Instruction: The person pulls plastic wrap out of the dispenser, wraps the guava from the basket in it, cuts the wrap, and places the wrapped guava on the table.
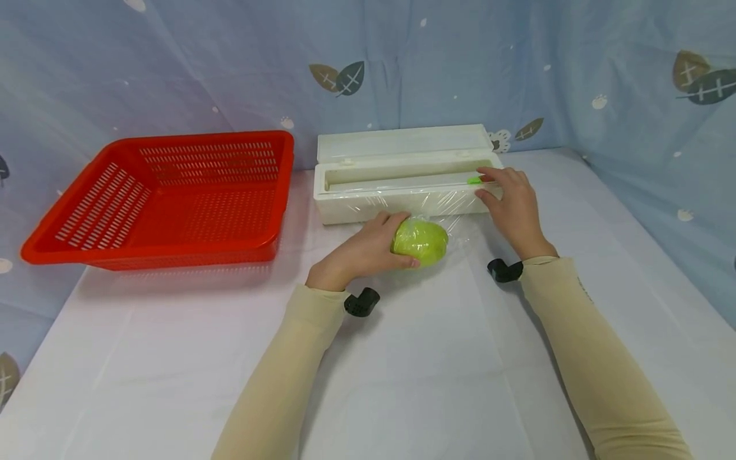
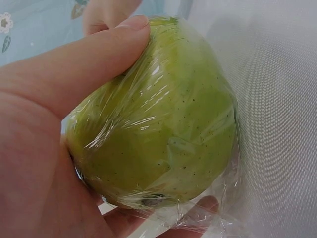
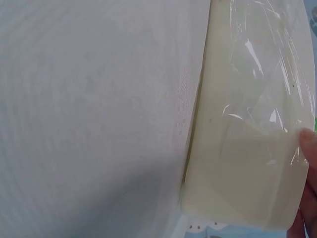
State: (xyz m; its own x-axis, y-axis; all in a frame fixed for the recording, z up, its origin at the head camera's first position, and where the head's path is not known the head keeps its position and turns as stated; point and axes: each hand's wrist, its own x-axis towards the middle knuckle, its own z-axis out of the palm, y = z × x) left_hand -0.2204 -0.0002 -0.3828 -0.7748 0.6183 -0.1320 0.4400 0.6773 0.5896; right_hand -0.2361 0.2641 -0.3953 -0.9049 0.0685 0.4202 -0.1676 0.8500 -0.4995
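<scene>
My left hand (image 1: 368,248) grips a round green fruit (image 1: 421,242) wrapped in clear cling film. In the left wrist view the thumb lies over the speckled green fruit (image 2: 173,119), with creased film around it and fingertips behind. Film (image 1: 428,203) stretches from the fruit up the front of a long white cling film box (image 1: 374,211), whose lid stands open. At the box's right end, my right hand (image 1: 514,207) pinches a small green slide cutter (image 1: 474,181) on the front edge. The right wrist view shows the thumb (image 3: 309,141) against that edge, other fingers partly hidden.
A red perforated plastic basket (image 1: 264,246) stands on the left of the white-covered table (image 1: 402,383). A blue curtain (image 1: 402,64) with leaf prints hangs right behind the box and basket. Black wrist cameras (image 1: 362,302) sit at both wrists.
</scene>
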